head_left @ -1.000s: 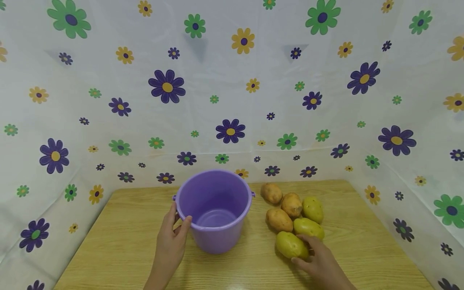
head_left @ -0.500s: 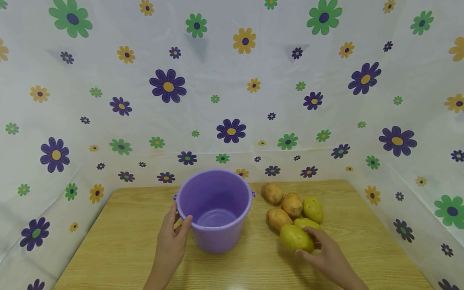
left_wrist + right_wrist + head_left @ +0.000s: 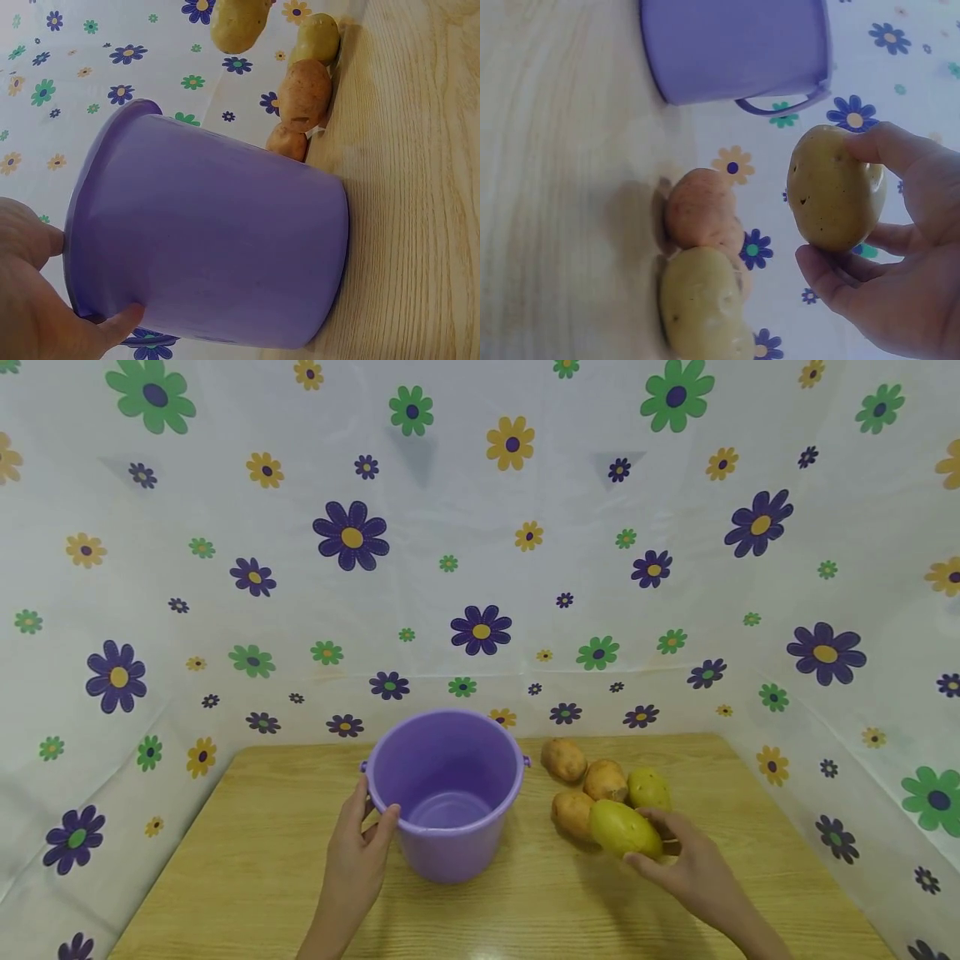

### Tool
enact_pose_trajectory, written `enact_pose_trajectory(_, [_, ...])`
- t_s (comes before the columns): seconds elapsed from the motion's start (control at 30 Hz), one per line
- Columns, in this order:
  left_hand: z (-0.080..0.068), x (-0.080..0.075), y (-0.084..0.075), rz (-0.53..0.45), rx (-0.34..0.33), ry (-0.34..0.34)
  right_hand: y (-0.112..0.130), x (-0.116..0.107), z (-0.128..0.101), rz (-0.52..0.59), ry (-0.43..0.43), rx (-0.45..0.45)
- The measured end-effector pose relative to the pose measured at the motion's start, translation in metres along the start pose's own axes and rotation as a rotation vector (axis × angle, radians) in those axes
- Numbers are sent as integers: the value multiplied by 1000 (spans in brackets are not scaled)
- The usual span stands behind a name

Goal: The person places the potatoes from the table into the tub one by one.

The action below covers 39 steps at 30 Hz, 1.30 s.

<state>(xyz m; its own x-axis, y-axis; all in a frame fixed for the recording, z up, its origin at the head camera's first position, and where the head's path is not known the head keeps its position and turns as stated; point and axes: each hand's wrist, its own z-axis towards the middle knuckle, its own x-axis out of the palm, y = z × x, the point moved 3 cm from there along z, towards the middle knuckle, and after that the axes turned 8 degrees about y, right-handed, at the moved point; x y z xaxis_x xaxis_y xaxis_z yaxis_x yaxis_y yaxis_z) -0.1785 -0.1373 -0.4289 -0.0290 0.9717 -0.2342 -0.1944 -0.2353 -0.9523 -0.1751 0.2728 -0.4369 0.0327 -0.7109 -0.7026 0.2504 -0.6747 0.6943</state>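
A purple plastic bucket (image 3: 446,793) stands upright and empty on the wooden table (image 3: 247,852). My left hand (image 3: 375,820) grips its near-left rim, thumb on the inside edge; the left wrist view shows the bucket (image 3: 210,232) from the side. My right hand (image 3: 645,842) holds a yellow-green potato (image 3: 622,828) lifted off the table, to the right of the bucket. In the right wrist view the potato (image 3: 832,187) sits between thumb and fingers. Several more potatoes lie behind it, brown ones (image 3: 564,760) (image 3: 604,779) (image 3: 572,812) and a greenish one (image 3: 649,788).
A flowered white sheet (image 3: 480,568) walls in the table at the back and both sides. The bucket's handle (image 3: 784,103) hangs down on its side. Bare wood lies left of the bucket and along the front edge.
My right hand has picked the front yellow-green potato up from the table and carried it up and slightly away from me. My left hand and the bucket have stayed put.
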Motion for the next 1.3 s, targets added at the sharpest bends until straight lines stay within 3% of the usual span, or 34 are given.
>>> enact_pose_trajectory(0.57, [-1,1,-4,22,-18,7,23,-32,19,-15,8,-54])
enact_pose_trajectory(0.83, [0,0,-5,24,21,8,31,-34,26,-32,22,-51])
enact_pose_trajectory(1.3, [1,-2,-5,51,69,-13,56,-26,48,-6,54,-126])
